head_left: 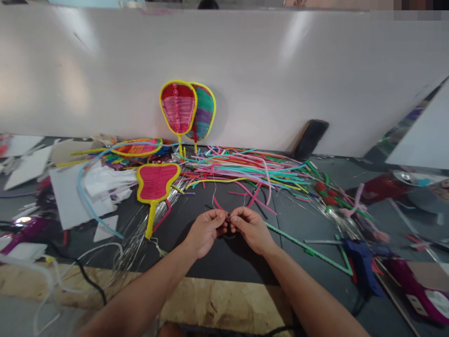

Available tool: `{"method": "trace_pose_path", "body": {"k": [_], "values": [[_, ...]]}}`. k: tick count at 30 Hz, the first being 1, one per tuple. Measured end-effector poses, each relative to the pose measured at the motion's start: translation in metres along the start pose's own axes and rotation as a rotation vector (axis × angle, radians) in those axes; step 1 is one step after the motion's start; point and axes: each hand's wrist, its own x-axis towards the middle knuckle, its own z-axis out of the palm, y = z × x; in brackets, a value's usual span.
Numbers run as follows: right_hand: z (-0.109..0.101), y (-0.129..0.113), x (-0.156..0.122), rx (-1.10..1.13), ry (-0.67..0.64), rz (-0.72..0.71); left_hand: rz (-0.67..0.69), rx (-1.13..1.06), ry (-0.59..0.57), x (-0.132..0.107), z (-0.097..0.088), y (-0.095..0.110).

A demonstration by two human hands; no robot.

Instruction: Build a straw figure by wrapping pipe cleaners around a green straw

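In the middle of the dark table, my left hand (206,230) and my right hand (253,229) meet with thumbs and forefingers pinched together. Between them they hold a thin wire (214,187), one end of which rises above my left fingers. A small dark reddish bit shows at the fingertips, too small to name. Just beyond the hands lie pink pipe cleaners (254,195). Left of my left hand rests a pink fan with a yellow rim and handle (157,182). A green bent pipe cleaner (308,248) extends to the right of my right hand.
Behind lies a heap of coloured pipe cleaners (242,168). Two yellow-rimmed fans (178,110) lean on the white board (105,61), as does a black phone (310,139). At right are a blue glue gun (363,262) and a red can (389,185); loose wires (131,248) lie left.
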Motion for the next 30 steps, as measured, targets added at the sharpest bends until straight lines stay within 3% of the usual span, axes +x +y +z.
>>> {"method": "trace_pose_path", "body": {"k": [21,26,30], "values": [[0.0052,0.0019,-0.0016,-0.04,-0.043,0.002,0.021,-0.042,-0.038,-0.0035,0.0055,0.0033],[0.0067,0.0021,-0.0014,0.115,-0.008,0.079,0.102,-0.054,0.061,-0.0001,0.0009,0.0006],[0.0093,0.0022,-0.0027,0.109,0.024,0.105,0.153,0.027,0.13,0.0004,0.002,-0.0017]]}}
